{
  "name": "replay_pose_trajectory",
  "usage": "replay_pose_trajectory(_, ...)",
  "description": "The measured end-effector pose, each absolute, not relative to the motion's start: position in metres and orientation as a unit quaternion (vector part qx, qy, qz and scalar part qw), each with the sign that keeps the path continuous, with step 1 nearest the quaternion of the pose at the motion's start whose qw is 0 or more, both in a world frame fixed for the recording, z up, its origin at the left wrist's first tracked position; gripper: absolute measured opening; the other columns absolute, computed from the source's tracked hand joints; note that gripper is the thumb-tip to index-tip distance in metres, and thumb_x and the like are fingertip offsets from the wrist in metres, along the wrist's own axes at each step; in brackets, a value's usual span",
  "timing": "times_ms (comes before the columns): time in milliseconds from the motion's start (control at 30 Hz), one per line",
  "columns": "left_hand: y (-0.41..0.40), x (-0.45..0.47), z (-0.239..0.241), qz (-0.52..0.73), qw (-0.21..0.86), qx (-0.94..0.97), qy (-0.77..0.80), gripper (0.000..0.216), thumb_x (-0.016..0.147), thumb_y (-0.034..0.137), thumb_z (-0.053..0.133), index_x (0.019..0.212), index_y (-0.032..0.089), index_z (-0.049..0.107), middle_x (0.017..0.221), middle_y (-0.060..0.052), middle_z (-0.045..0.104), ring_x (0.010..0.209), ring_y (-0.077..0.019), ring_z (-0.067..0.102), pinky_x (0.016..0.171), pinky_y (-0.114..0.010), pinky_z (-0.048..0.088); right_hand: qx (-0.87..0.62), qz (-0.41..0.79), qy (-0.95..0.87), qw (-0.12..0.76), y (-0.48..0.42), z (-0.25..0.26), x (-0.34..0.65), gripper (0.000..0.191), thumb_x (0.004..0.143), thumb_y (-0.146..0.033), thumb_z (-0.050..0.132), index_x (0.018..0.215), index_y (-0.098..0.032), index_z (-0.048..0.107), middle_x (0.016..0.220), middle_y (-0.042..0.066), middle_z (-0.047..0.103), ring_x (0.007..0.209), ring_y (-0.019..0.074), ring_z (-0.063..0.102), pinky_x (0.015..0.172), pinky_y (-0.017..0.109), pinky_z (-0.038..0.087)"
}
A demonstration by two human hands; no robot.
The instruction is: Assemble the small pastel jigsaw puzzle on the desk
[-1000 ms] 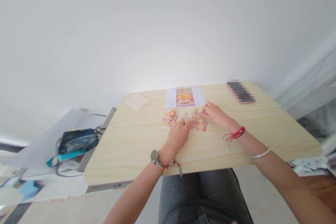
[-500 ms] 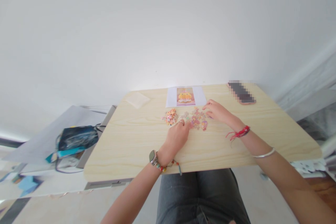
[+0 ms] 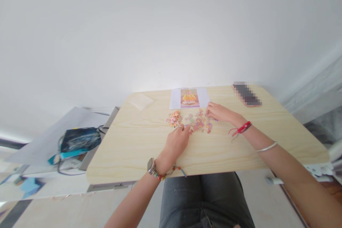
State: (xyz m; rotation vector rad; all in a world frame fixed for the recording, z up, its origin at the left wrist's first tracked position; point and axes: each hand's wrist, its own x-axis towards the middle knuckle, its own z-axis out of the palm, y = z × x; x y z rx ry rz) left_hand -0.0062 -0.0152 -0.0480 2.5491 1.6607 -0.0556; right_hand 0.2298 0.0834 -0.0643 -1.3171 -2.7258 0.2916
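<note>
Small pink and orange puzzle pieces (image 3: 199, 123) lie spread on a light wooden table (image 3: 139, 146), with a tighter heap of pieces (image 3: 173, 118) to their left. My left hand (image 3: 175, 141), with a ring and a watch, rests on the table, its fingertips touching the near left edge of the spread. My right hand (image 3: 220, 113), with red string at the wrist, lies flat with its fingers on the pieces at the far right of the spread. Whether either hand pinches a piece is too small to tell.
A printed reference picture on white paper (image 3: 189, 98) lies beyond the pieces. A phone (image 3: 246, 94) sits at the far right, a small clear bag (image 3: 140, 101) at the far left. A dark bag (image 3: 77, 140) lies on a lower surface left of the table.
My left hand has slid a little left and nearer to me along the edge of the pieces. My right hand has stayed at the far right of the spread, shifting only slightly.
</note>
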Motion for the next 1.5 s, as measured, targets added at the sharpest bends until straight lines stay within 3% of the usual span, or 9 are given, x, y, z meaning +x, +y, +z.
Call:
replay_pose_trajectory(400, -0.027, -0.016, -0.05, 0.005, 0.043, 0.829, 0.558, 0.029, 0.089, 0.025, 0.025, 0.108, 0.022, 0.047, 0.093, -0.006, 0.053, 0.081, -0.0161, 0.057, 0.064, -0.025, 0.045, -0.387, 0.103, -0.906, 0.137, 0.033, -0.04, 0.203, 0.015, 0.085, -0.025, 0.044, 0.087, -0.015, 0.055, 0.089, 0.007, 0.05, 0.082, 0.016, 0.052, 0.075, 0.029, 0.041)
replay_pose_trajectory(733, -0.058, -0.018, -0.056, 0.02, 0.085, 0.826, 0.556, 0.027, 0.088, 0.025, 0.031, 0.112, 0.024, 0.046, 0.098, -0.004, 0.053, 0.084, -0.0146, 0.057, 0.069, -0.023, 0.045, -0.355, 0.017, -0.93, 0.098, -0.024, -0.062, 0.164, 0.019, 0.085, -0.026, 0.043, 0.084, -0.013, 0.056, 0.089, 0.009, 0.052, 0.089, 0.0215, 0.05, 0.079, 0.038, 0.039)
replay_pose_trajectory(1100, -0.048, -0.009, -0.06, 0.012, 0.113, 0.82, 0.562, 0.023, 0.089, 0.027, 0.031, 0.096, 0.023, 0.053, 0.093, -0.004, 0.053, 0.078, -0.0135, 0.057, 0.066, -0.022, 0.044, -0.37, 0.092, -0.911, 0.157, -0.022, -0.064, 0.162, 0.014, 0.084, -0.021, 0.045, 0.088, -0.015, 0.056, 0.089, 0.007, 0.051, 0.083, 0.017, 0.051, 0.073, 0.031, 0.043)
replay_pose_trajectory(1267, -0.05, -0.009, -0.061, 0.026, 0.118, 0.817, 0.563, 0.022, 0.089, 0.028, 0.033, 0.101, 0.023, 0.051, 0.096, -0.004, 0.053, 0.081, -0.0139, 0.057, 0.069, -0.023, 0.045, -0.423, 0.108, -0.881, 0.18, -0.012, -0.052, 0.182, 0.018, 0.082, -0.016, 0.046, 0.095, -0.018, 0.057, 0.091, 0.006, 0.051, 0.086, 0.0172, 0.051, 0.077, 0.031, 0.042)
replay_pose_trajectory(1500, -0.035, -0.011, -0.055, 0.019, 0.084, 0.818, 0.569, 0.028, 0.089, 0.028, 0.034, 0.113, 0.025, 0.045, 0.098, -0.004, 0.052, 0.083, -0.0144, 0.057, 0.069, -0.023, 0.044, -0.51, 0.039, -0.847, 0.142, -0.007, -0.059, 0.211, 0.028, 0.081, -0.025, 0.047, 0.106, -0.017, 0.055, 0.093, 0.011, 0.051, 0.087, 0.0223, 0.051, 0.077, 0.035, 0.042)
